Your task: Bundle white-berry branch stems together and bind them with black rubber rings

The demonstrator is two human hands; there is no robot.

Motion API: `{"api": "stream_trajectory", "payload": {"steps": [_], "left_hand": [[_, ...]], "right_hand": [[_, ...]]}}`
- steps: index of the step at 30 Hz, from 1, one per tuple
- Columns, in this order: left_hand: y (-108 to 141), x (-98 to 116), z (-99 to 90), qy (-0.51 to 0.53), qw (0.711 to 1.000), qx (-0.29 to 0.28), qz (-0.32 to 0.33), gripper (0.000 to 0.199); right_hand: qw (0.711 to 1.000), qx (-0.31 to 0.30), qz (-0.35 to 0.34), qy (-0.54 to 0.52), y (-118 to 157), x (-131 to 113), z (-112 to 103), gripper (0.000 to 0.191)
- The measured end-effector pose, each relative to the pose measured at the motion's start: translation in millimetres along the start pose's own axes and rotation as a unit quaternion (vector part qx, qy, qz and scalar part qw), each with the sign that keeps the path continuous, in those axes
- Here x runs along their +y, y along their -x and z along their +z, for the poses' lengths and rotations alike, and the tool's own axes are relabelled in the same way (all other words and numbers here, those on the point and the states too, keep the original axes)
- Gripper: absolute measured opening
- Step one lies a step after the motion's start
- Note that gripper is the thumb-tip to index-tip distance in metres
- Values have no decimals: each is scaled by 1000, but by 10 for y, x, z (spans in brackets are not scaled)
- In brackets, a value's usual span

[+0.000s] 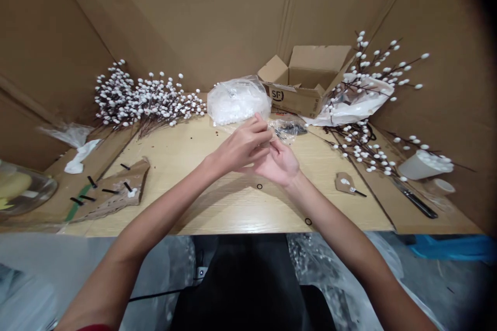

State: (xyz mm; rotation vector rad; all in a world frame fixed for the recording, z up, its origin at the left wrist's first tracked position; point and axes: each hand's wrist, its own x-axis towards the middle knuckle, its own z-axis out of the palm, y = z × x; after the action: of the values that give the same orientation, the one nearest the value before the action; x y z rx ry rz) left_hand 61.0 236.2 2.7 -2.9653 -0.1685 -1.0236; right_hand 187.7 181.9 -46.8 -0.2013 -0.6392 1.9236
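Left hand (pixel 238 147), right hand (pixel 277 163) meet — fingers (pixel 262 132) angled toward a clear bag (pixel 286 129).

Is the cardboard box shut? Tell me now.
No, the cardboard box stands with its top flaps folded open.

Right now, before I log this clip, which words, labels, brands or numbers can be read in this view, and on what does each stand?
"SF": printed in black on the side of the open cardboard box.
Small marks towards the box's right end: too small to read.
No other text is readable.
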Motion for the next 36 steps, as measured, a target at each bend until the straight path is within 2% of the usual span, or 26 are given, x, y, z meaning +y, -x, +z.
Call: {"api": "stream_trajectory", "payload": {"steps": [5,8,10,14,17,20,22,25,27,30,32,36], "left_hand": [[39,33,32,-47,998,38,27,22],[55,61,35,-83,994,57,28,24],[66,83,52,-98,994,46,25,23],[105,137,184,-20,999,9,-44,27],[146,173,279,32,997,13,-68,38],[193,180,245,48,998,4,-43,19],[228,165,178,72,995,40,-53,12],[275,121,114,133,966,154,-158,7],[293,91,111,195,934,195,-226,11],[294,67,107,333,885,174,-275,25],[285,65,83,399,858,147,-288,22],[285,55,29,425,845,150,-288,13]], "right_hand": [[997,22,-47,52,-11,39,16,36],[997,44,-48,32,-33,64,20,37],[996,77,-49,1,-45,65,29,36],[991,123,-30,-39,-66,50,53,30],[985,169,-39,16,-92,46,22,24],[958,250,-92,106,-122,49,-57,22],[944,277,-118,136,-136,54,-104,22],[927,292,-160,170,-145,67,-122,29],[912,299,-191,204,-146,77,-100,35],[885,302,-231,267,-141,93,-50,39],[867,295,-249,314,-131,102,-22,36],[840,269,-261,392,-108,112,4,32]]}}
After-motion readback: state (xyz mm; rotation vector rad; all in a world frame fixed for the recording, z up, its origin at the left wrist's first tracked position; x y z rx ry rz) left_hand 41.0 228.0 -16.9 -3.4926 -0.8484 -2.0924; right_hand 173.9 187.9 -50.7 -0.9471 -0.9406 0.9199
